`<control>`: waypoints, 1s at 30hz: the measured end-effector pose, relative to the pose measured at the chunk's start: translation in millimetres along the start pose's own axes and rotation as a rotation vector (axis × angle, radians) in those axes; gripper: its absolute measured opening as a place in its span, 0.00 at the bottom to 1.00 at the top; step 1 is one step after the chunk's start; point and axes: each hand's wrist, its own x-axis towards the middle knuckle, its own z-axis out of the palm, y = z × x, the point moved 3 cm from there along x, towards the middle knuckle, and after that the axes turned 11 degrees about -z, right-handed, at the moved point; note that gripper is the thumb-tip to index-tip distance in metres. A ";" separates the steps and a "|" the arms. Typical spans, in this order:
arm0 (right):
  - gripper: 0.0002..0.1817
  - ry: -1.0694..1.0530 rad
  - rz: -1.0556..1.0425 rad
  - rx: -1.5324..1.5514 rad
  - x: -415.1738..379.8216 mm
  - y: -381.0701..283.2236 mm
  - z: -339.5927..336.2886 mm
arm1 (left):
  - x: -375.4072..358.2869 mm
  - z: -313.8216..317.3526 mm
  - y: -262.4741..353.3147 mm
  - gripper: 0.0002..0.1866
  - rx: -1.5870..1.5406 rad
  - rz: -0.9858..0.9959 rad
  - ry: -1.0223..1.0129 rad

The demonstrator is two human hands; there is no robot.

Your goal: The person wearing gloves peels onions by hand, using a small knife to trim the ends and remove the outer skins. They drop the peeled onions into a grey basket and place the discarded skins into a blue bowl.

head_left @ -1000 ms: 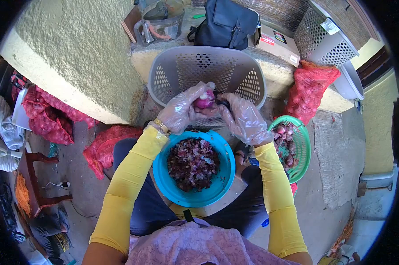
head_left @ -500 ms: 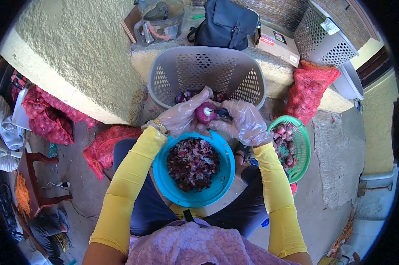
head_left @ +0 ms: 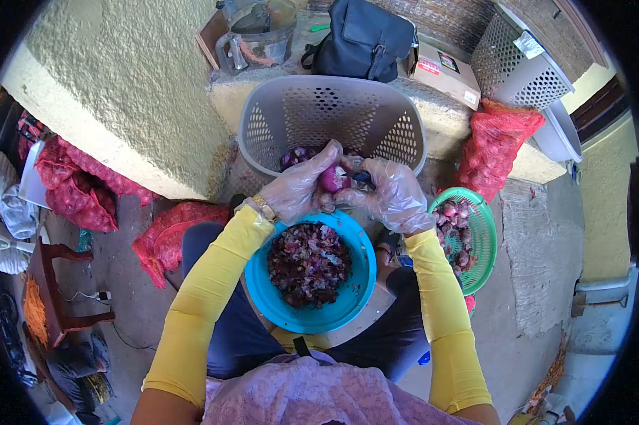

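Note:
My left hand, in a clear plastic glove, is closed around a purple onion with a pale patch on its side. Facing it, my gloved right hand grips a small dark tool like a knife against the onion; its blade is hidden. Both hands are above the far rim of a blue basin, which holds a heap of onion skins. Just beyond them stands a grey perforated basket with several purple onions at its bottom, partly covered by my left hand.
A green basket of small onions is at my right. Red mesh sacks of onions stand behind it, and more mesh sacks lie at left. A black bag and a cardboard box rest on the ledge.
The onion has turned in my left hand and shifted slightly right, its pale patch now facing differently. Both hands stay over the basin's far rim.

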 end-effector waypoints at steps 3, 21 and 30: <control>0.33 -0.007 -0.004 -0.042 -1.6 1.5 -0.4 | -3.6 10.6 5.9 0.23 0.017 -0.088 0.057; 0.32 -0.192 0.060 -0.022 0.5 1.5 7.9 | -1.5 7.9 -0.8 0.20 0.195 -0.111 0.199; 0.25 -0.163 0.006 -0.017 1.4 -1.2 6.1 | 1.3 4.9 -1.3 0.18 0.272 -0.087 0.279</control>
